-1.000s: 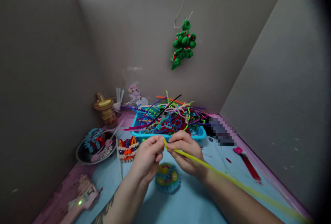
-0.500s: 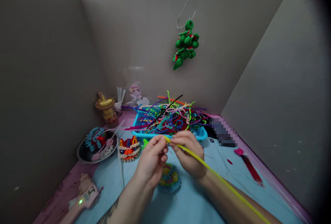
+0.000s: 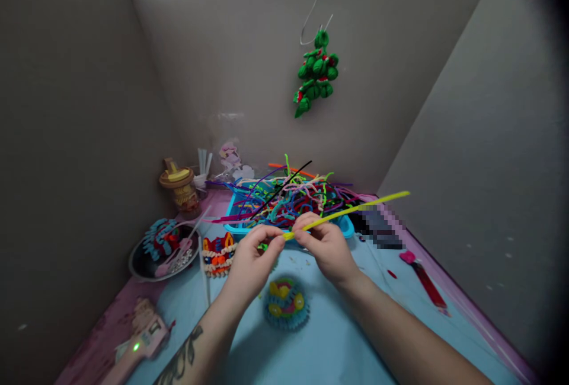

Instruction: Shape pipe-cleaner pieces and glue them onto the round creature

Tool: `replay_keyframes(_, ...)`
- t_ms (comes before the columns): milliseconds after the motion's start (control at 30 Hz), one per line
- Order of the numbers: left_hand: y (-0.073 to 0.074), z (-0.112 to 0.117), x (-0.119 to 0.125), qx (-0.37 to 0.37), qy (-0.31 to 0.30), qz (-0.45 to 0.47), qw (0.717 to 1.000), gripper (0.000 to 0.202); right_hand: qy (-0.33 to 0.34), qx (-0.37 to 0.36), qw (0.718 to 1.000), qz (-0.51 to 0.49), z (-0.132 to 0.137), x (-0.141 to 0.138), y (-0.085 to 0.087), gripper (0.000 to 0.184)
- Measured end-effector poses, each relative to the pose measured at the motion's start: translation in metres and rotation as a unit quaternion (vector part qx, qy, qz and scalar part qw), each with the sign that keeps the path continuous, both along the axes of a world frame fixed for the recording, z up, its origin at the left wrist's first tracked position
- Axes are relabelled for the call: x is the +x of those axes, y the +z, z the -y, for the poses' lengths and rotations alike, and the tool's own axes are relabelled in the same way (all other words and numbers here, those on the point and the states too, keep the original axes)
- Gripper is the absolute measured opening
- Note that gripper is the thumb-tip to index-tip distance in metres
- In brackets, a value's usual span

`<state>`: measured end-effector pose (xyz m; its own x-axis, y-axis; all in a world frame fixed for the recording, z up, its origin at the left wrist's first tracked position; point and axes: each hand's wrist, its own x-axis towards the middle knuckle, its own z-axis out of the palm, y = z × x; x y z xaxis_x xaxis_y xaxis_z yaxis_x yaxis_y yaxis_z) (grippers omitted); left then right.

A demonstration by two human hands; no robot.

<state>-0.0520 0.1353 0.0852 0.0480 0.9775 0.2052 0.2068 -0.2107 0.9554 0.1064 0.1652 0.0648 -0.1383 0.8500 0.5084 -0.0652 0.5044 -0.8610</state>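
Note:
My left hand [image 3: 253,263] and my right hand [image 3: 326,245] are held together above the blue mat, both pinched on a long yellow pipe cleaner [image 3: 355,210]. Its free end sticks out up and to the right, over the blue tray's corner. A small green piece [image 3: 264,247] shows under my left fingertips. Below the hands on the mat lies a round blue and yellow pipe-cleaner craft [image 3: 284,305].
A blue tray [image 3: 347,229] heaped with coloured pipe cleaners stands behind the hands. To the left are a dark bowl [image 3: 146,266] with crafts, a small red and white craft [image 3: 217,254], a jar [image 3: 180,186] and a pink glue gun [image 3: 137,340]. Grey cardboard walls enclose the table; a green ornament [image 3: 316,73] hangs on the back wall.
The yellow pipe cleaner's long end swung from down along my right forearm up to the right. Both hands rose slightly toward the tray.

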Motion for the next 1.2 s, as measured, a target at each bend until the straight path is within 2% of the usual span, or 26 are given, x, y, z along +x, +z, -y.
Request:
replay_keyframes(100,-0.002,0.0,0.0,-0.018,-0.027,0.021,0.999,0.017,0.025,-0.038,0.999,-0.001,0.0,0.0,0.0,0.011)
replay_keyframes(233,-0.009,0.0,0.006,-0.065,-0.036,0.077,0.994,0.019,0.015,-0.083,0.996,0.031,0.003,-0.002,0.003,0.011)
replay_keyframes(367,-0.015,0.002,0.015,-0.104,-0.012,0.131,0.986,0.023,-0.018,-0.059,0.994,0.091,0.006,-0.004,0.007,0.01)
replay_keyframes(467,-0.013,0.004,0.017,-0.108,-0.015,0.144,0.984,0.024,-0.041,-0.04,0.99,0.126,0.007,-0.003,0.011,0.013)
replay_keyframes(600,-0.009,0.003,0.014,-0.087,0.01,0.167,0.982,0.032,0.001,-0.05,0.982,0.182,0.005,-0.002,0.012,0.016)
replay_keyframes(700,-0.009,0.001,0.012,-0.084,0.033,0.184,0.979,0.029,0.041,-0.081,0.975,0.204,0.004,-0.005,0.009,0.016)
replay_keyframes(800,-0.012,-0.002,0.01,-0.107,0.051,0.236,0.964,0.028,0.054,-0.118,0.974,0.185,0.003,-0.008,0.007,0.014)
replay_keyframes(1000,-0.015,-0.006,0.009,-0.153,0.055,0.351,0.922,0.035,0.053,-0.147,0.973,0.169,0.0,-0.007,0.004,0.017)
replay_keyframes(1133,-0.015,-0.006,0.009,-0.139,0.053,0.353,0.924,0.034,0.07,-0.212,0.974,0.044,-0.001,-0.01,-0.003,0.025)
replay_keyframes(1200,-0.016,-0.005,0.009,-0.125,0.062,0.347,0.927,0.032,0.068,-0.258,0.962,-0.05,-0.002,-0.012,-0.008,0.031)
